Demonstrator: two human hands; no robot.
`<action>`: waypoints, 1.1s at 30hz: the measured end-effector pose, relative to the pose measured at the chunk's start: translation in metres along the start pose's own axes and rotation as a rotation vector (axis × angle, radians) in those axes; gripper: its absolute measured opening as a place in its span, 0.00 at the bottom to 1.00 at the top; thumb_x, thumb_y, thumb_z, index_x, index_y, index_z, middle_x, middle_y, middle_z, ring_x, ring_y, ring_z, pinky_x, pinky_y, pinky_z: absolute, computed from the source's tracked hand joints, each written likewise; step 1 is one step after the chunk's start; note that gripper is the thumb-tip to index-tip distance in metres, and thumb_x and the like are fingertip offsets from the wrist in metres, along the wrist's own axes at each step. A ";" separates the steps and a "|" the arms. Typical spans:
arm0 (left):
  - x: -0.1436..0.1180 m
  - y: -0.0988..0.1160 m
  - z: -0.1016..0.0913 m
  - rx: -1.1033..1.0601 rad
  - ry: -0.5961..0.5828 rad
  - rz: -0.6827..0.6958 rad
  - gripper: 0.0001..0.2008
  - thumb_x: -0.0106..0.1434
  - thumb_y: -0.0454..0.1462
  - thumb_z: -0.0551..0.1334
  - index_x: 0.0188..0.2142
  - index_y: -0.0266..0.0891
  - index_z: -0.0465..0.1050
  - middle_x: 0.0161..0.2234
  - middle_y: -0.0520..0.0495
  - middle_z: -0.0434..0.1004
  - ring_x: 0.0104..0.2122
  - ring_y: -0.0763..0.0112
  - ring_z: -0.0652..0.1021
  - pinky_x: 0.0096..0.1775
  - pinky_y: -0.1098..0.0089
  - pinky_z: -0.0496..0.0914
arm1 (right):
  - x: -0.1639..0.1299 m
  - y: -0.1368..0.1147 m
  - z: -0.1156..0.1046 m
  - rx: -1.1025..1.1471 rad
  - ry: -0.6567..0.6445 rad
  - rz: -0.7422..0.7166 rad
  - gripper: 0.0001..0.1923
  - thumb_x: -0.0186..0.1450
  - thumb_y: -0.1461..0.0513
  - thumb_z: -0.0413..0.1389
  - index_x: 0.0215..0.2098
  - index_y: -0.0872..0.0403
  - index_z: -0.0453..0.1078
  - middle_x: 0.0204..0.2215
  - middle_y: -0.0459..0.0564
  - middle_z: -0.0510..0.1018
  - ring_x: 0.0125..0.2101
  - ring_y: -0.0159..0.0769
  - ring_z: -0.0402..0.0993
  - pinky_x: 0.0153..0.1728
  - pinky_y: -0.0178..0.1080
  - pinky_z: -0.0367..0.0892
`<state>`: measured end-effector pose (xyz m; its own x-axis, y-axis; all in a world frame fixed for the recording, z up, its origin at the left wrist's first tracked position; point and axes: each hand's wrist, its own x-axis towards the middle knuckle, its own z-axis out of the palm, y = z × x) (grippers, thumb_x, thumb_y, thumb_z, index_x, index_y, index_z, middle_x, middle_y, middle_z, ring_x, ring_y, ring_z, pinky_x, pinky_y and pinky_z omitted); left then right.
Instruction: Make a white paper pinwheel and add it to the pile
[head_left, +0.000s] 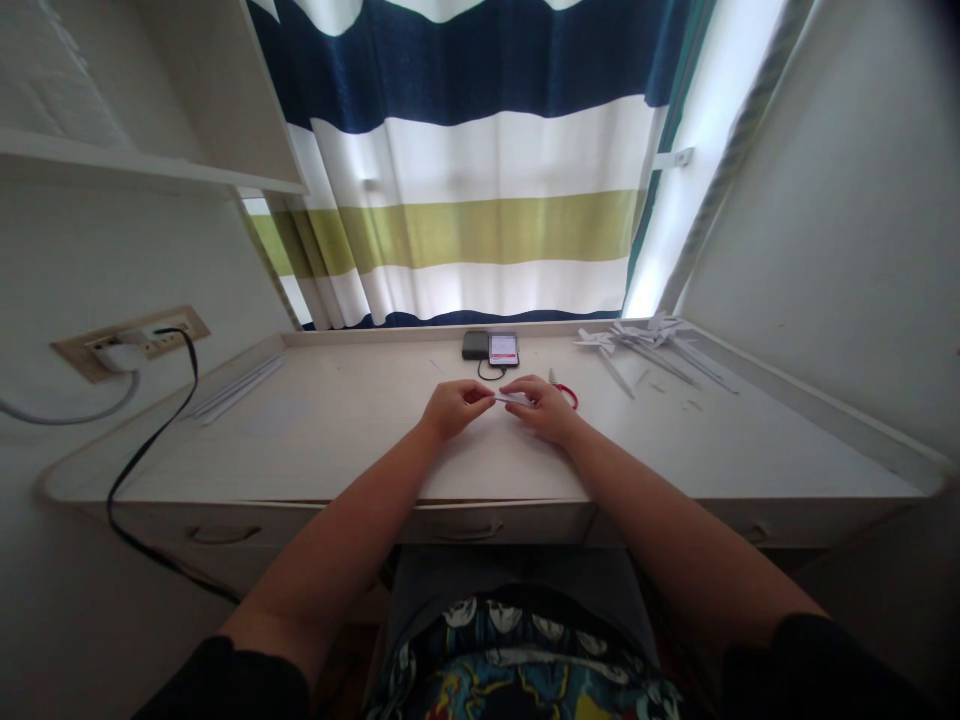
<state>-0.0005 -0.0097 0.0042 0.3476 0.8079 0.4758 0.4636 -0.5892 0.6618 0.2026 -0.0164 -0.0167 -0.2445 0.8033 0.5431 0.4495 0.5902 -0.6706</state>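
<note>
Over the middle of the desk, a small piece of white paper [514,399] stretches between my two hands. My left hand [451,408] is closed, pinching the paper's left end between thumb and fingertips. Curled around the right part of it is my right hand [547,408], thumb below and fingers above. The fingers hide much of the paper, so its full shape is unclear. Scissors with red handles [568,394] lie just behind my right hand, partly covered by it.
Behind my hands lie a phone [503,348] with a lit screen and a dark box-like device [475,346], with a cable by them. Folded paper pieces [652,340] are heaped at the back right. Paper strips [236,388] lie at the left. A black cord [154,437] hangs from the wall socket.
</note>
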 end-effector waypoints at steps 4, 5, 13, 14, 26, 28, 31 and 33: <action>0.000 -0.001 0.000 0.005 -0.017 0.007 0.12 0.56 0.44 0.63 0.32 0.38 0.78 0.28 0.47 0.80 0.27 0.69 0.77 0.32 0.71 0.68 | 0.000 -0.003 -0.001 0.002 0.016 -0.021 0.10 0.59 0.62 0.58 0.39 0.51 0.77 0.42 0.53 0.74 0.44 0.39 0.71 0.46 0.41 0.65; 0.000 -0.002 0.001 0.007 -0.022 0.009 0.12 0.56 0.44 0.63 0.32 0.38 0.78 0.28 0.47 0.80 0.27 0.70 0.77 0.32 0.71 0.68 | 0.000 -0.004 -0.001 0.000 0.018 -0.018 0.10 0.59 0.62 0.57 0.39 0.51 0.77 0.43 0.53 0.74 0.44 0.38 0.71 0.45 0.41 0.66; -0.002 0.000 -0.001 0.029 -0.003 0.023 0.12 0.56 0.44 0.62 0.30 0.38 0.78 0.26 0.48 0.79 0.25 0.71 0.75 0.30 0.72 0.67 | -0.001 -0.008 -0.002 0.001 -0.040 -0.010 0.09 0.58 0.62 0.58 0.37 0.51 0.78 0.41 0.52 0.77 0.37 0.36 0.74 0.34 0.36 0.69; -0.001 0.001 -0.001 0.028 0.006 0.024 0.11 0.56 0.44 0.62 0.30 0.38 0.78 0.26 0.48 0.79 0.25 0.71 0.75 0.30 0.71 0.67 | 0.000 -0.008 -0.002 0.004 -0.047 -0.004 0.09 0.58 0.62 0.58 0.37 0.51 0.78 0.39 0.51 0.77 0.36 0.36 0.74 0.34 0.36 0.69; 0.004 -0.002 0.005 -0.133 0.069 -0.006 0.13 0.58 0.44 0.61 0.35 0.36 0.77 0.33 0.45 0.79 0.34 0.68 0.76 0.36 0.70 0.69 | -0.003 -0.004 0.002 0.136 -0.114 0.182 0.15 0.62 0.54 0.53 0.34 0.57 0.76 0.20 0.48 0.77 0.20 0.32 0.74 0.22 0.31 0.68; 0.005 -0.004 0.007 -0.170 0.075 -0.034 0.14 0.57 0.44 0.62 0.34 0.35 0.77 0.32 0.45 0.79 0.32 0.68 0.76 0.35 0.70 0.69 | -0.002 -0.004 0.002 0.140 -0.115 0.190 0.16 0.62 0.54 0.53 0.34 0.57 0.76 0.19 0.48 0.77 0.20 0.32 0.74 0.20 0.30 0.67; 0.005 -0.006 0.010 -0.230 0.068 -0.085 0.14 0.56 0.45 0.63 0.33 0.34 0.76 0.29 0.45 0.79 0.27 0.70 0.76 0.30 0.71 0.69 | -0.002 -0.004 0.002 0.140 -0.123 0.193 0.15 0.62 0.54 0.53 0.33 0.58 0.76 0.19 0.48 0.76 0.19 0.31 0.73 0.19 0.29 0.65; 0.005 -0.006 0.012 -0.274 0.060 -0.121 0.15 0.55 0.45 0.63 0.32 0.34 0.76 0.27 0.45 0.78 0.25 0.72 0.75 0.27 0.72 0.69 | -0.002 -0.005 0.002 0.140 -0.127 0.191 0.15 0.62 0.55 0.53 0.34 0.57 0.76 0.21 0.48 0.77 0.19 0.30 0.73 0.19 0.29 0.64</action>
<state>0.0080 -0.0023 -0.0050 0.2502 0.8760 0.4122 0.2591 -0.4709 0.8433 0.1993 -0.0207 -0.0150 -0.2762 0.8995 0.3385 0.3768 0.4253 -0.8229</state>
